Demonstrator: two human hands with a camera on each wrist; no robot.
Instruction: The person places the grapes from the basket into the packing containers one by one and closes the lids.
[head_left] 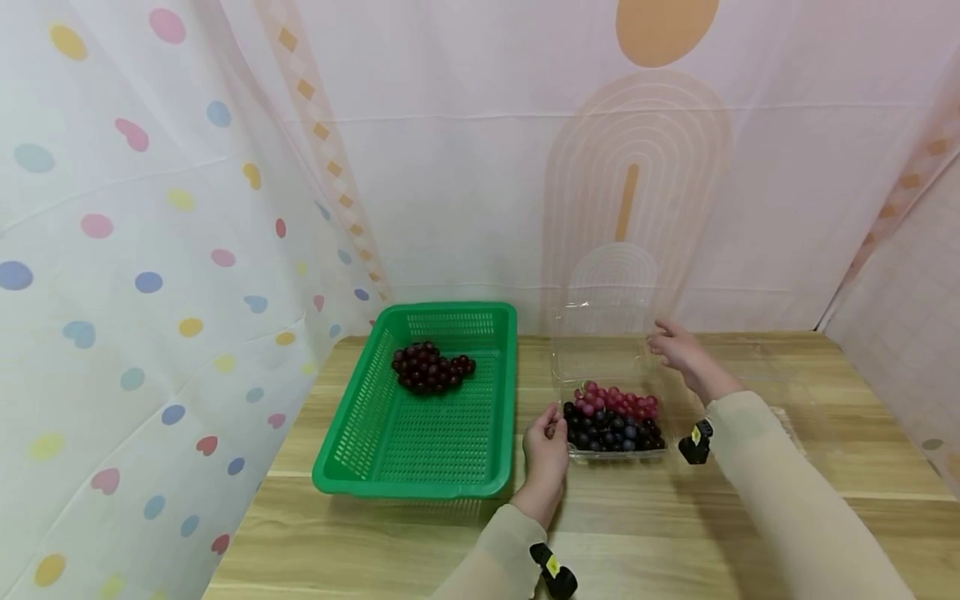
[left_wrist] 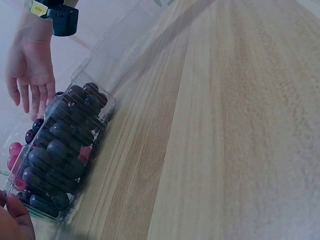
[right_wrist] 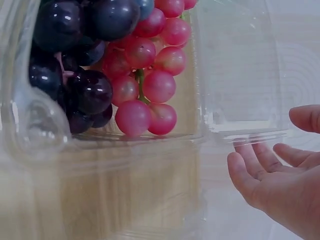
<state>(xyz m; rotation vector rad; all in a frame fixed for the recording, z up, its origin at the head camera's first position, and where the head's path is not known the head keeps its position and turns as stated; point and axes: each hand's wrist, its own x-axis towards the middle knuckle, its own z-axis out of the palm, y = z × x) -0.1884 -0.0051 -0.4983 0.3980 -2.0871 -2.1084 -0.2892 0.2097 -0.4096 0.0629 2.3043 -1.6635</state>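
A clear plastic clamshell box (head_left: 615,455) stands on the table with its lid (head_left: 600,342) raised at the back. Inside, a bunch of dark grapes (head_left: 611,431) fills the front and a bunch of pink-red grapes (right_wrist: 140,80) lies behind it. My left hand (head_left: 546,454) pinches the box's left front rim between thumb and finger, seen partly in the left wrist view. Beside the right edge of the lid is my right hand (head_left: 684,354), its fingers extended and loosely spread. In the right wrist view its fingertips (right_wrist: 242,167) are close to the lid edge; contact is unclear.
Left of the box, a green plastic basket (head_left: 513,400) holds a bunch of dark red grapes (head_left: 429,368). More clear plastic (head_left: 772,367), faintly visible, lies on the table at the right. A patterned curtain (head_left: 465,208) hangs behind the wooden table (head_left: 637,533).
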